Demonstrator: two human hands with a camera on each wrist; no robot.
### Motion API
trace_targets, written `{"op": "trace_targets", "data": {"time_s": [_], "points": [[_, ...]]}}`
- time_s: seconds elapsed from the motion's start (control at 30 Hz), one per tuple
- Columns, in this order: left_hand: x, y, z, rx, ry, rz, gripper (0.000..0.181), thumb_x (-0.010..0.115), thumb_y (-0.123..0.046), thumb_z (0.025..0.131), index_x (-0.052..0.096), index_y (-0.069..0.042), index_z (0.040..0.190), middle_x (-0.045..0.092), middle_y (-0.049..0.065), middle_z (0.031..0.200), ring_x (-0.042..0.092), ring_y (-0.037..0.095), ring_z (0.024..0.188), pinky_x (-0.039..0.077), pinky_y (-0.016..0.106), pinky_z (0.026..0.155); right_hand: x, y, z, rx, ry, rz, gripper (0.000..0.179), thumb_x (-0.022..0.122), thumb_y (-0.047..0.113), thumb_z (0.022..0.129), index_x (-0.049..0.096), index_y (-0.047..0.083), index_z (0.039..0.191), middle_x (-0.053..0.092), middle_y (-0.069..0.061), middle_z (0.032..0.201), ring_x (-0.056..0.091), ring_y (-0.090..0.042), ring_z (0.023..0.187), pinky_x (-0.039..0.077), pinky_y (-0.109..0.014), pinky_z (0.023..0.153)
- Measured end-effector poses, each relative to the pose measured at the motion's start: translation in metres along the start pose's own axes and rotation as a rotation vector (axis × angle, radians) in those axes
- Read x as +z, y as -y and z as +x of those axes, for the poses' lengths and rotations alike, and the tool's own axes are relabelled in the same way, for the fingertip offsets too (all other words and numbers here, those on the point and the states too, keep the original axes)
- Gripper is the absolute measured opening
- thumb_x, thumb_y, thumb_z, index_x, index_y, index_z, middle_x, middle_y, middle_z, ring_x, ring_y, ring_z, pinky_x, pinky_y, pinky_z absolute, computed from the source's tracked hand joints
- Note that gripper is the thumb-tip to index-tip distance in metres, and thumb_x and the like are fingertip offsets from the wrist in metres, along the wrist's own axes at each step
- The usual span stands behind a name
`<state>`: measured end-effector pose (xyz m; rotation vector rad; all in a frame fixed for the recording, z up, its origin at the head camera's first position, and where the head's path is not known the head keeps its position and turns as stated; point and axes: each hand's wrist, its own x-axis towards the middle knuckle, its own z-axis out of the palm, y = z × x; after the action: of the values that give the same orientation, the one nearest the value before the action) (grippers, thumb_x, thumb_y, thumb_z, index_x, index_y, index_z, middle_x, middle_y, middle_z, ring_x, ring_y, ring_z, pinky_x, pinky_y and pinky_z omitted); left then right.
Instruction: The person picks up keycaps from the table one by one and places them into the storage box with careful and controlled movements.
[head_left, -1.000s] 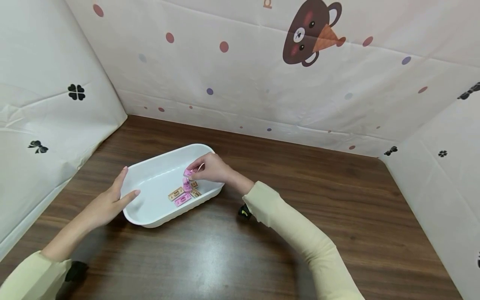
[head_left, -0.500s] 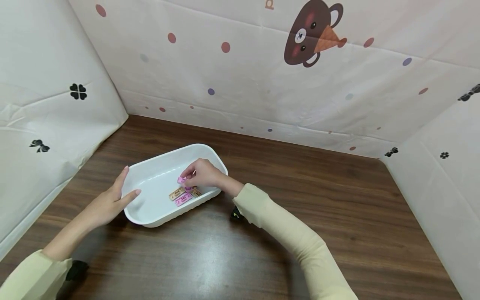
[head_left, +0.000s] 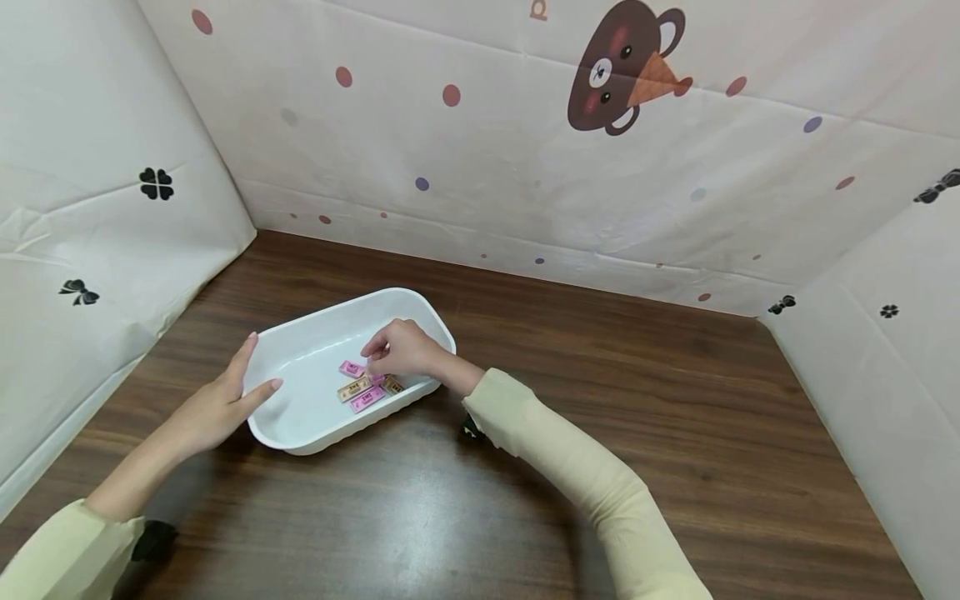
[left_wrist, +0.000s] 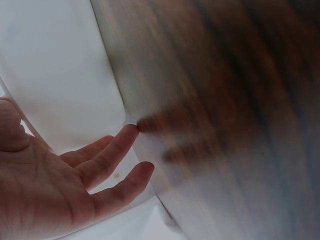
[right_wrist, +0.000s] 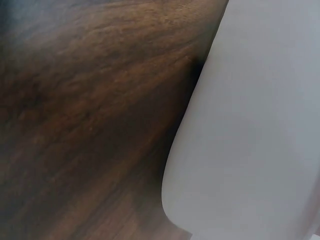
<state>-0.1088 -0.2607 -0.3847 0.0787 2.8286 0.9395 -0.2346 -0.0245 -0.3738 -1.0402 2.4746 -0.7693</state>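
A white plastic tray (head_left: 300, 425) holds several small rectangular pieces with dark print. They include a pink piece (head_left: 367, 399) near the front wall, a tan piece (head_left: 353, 388) beside it and another tan piece (head_left: 392, 384) to the right. Another pink piece (head_left: 351, 368) lies flat just left of my right hand (head_left: 405, 347). That hand reaches down over the pile, thumb and forefinger right at the pieces; I cannot tell whether they pinch one. My left hand (head_left: 217, 410) holds the tray's left end, thumb over the rim, fingers (left_wrist: 107, 155) along the outer wall.
The tray stands on a dark wood-grain table (head_left: 585, 400). A white printed sheet (head_left: 487, 150) rises behind it, and similar white walls close off both sides. In the right wrist view, the tray's outer wall (right_wrist: 245, 130) fills the right half.
My right hand has moved left and down into the pile. The pink piece it pinched now lies flat in the tray, left of the fingertips. My left hand has stayed put.
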Motion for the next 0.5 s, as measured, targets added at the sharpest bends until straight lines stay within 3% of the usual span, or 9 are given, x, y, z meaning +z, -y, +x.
{"op": "trace_targets", "data": {"time_s": [0.13,0.3,0.5], "points": [[0.0,-0.001,0.0,-0.002,0.004,-0.001,0.082,0.039,-0.042,0.096,-0.014,0.001,0.142,0.015,0.043,0.136,0.031,0.06,0.115,0.03,0.067,0.087,-0.002,-0.002,-0.006,-0.019,-0.004,-0.026,0.018,0.067,0.014,0.082,0.072,0.005,0.096,0.066,0.002,0.076,0.054,-0.002,0.07,0.04,-0.012,0.064],[0.0,0.0,-0.001,-0.01,0.011,-0.001,0.083,0.04,-0.042,0.096,-0.015,0.0,0.142,0.014,0.042,0.137,0.03,0.06,0.116,0.029,0.067,0.087,-0.007,-0.004,-0.021,-0.114,-0.065,-0.189,0.02,0.059,0.016,0.086,0.071,0.008,0.101,0.067,0.0,0.087,0.054,-0.006,0.074,0.04,-0.015,0.067],[-0.002,0.001,-0.002,-0.002,-0.001,0.025,0.084,0.041,-0.043,0.095,-0.014,-0.001,0.143,0.015,0.041,0.138,0.03,0.058,0.117,0.029,0.067,0.088,-0.016,-0.005,-0.046,-0.175,-0.153,-0.34,0.026,0.055,0.017,0.09,0.065,0.008,0.112,0.065,-0.004,0.105,0.058,-0.013,0.098,0.044,-0.023,0.086]]}}
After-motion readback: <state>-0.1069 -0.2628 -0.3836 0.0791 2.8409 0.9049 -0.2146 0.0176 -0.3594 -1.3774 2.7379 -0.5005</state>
